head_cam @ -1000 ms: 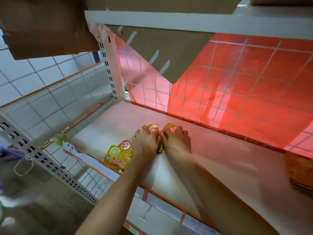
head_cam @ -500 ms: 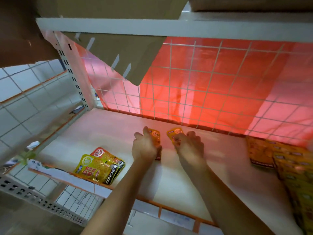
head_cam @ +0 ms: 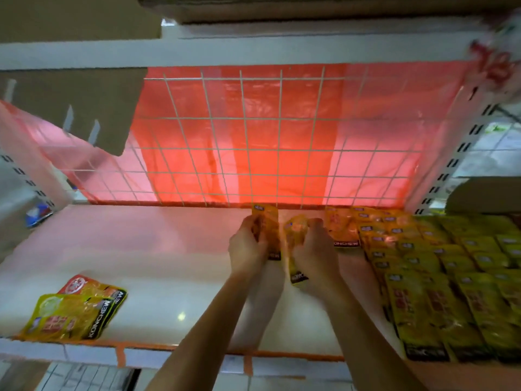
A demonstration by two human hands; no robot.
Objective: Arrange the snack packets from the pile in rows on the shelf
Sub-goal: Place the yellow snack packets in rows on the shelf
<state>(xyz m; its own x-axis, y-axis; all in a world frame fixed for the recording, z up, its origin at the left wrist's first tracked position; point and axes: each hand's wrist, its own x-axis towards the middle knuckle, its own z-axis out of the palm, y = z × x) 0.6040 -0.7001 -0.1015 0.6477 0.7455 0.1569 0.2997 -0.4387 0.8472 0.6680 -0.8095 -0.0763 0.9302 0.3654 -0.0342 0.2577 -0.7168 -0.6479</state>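
My left hand (head_cam: 246, 248) grips an orange-yellow snack packet (head_cam: 266, 221) held upright over the white shelf (head_cam: 158, 266). Beside it, my right hand (head_cam: 315, 252) grips a second packet (head_cam: 296, 235) of the same kind, its dark lower edge showing below the fingers. Both hands are just left of the rows of yellow packets (head_cam: 451, 266) that fill the shelf's right part. A small pile of packets (head_cam: 74, 311) lies at the front left of the shelf, far from both hands.
A white wire grid (head_cam: 253, 142) with red plastic sheet behind closes the shelf's back. Cardboard (head_cam: 84, 103) hangs from the upper left. A perforated white upright (head_cam: 456, 153) stands at the right. The shelf's front lip (head_cam: 197, 359) carries orange tape.
The view has swung right, bringing the packet rows into sight. My hands have moved right and toward the back with the two packets, now held slightly apart near the rows.
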